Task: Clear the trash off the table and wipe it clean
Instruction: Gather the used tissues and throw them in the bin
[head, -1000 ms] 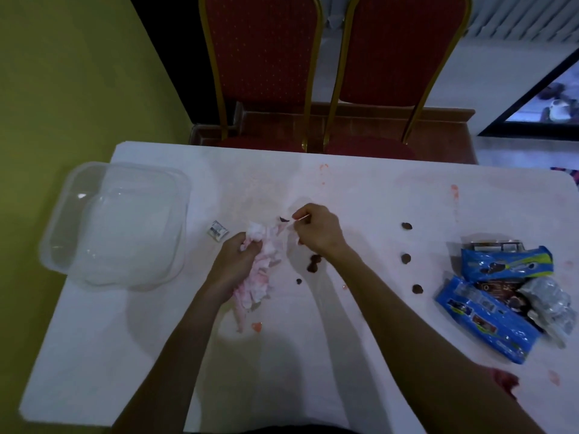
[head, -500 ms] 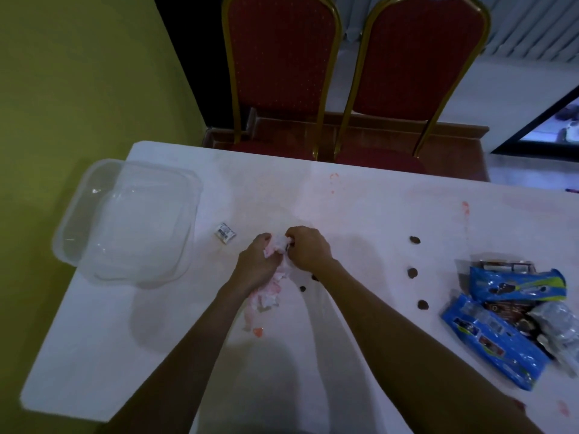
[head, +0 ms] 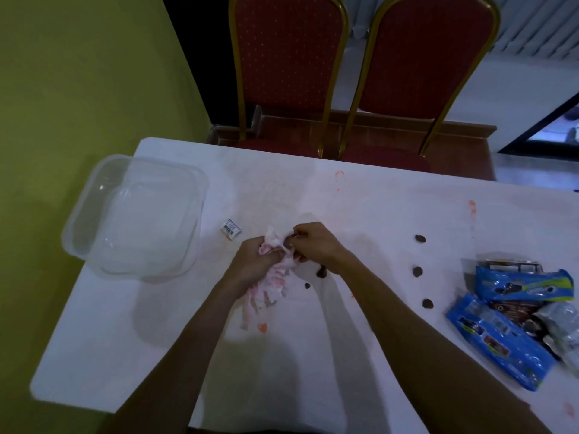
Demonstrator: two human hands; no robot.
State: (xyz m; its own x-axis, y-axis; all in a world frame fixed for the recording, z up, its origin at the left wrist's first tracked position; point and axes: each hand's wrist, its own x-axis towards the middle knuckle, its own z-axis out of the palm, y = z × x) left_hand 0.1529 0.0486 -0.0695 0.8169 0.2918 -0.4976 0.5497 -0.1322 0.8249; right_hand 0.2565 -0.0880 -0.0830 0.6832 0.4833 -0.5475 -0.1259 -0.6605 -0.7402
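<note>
Tissue point(head: 273, 285), crumpled and pink-stained, hangs over the middle of the table point(head: 376, 208); the left hand point(head: 253, 264) clutches it; the right hand point(head: 316, 245) pinches its far end; brown crumbs point(head: 417, 270) lie right; blue wrappers point(head: 498, 339) sit at the right edge; a clear container point(head: 138, 214) stands far left.

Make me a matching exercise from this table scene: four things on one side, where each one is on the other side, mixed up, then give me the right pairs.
Things
1. clear plastic tub
2. stained tissue
3. blue wrappers
4. barcode scrap

Places
A. gripped by the left hand and right hand
B. at the right edge of the table
C. lying between the tub and the hands
D. at the left edge, overhanging it

Pairs: 1-D, 2-A, 3-B, 4-C
</note>
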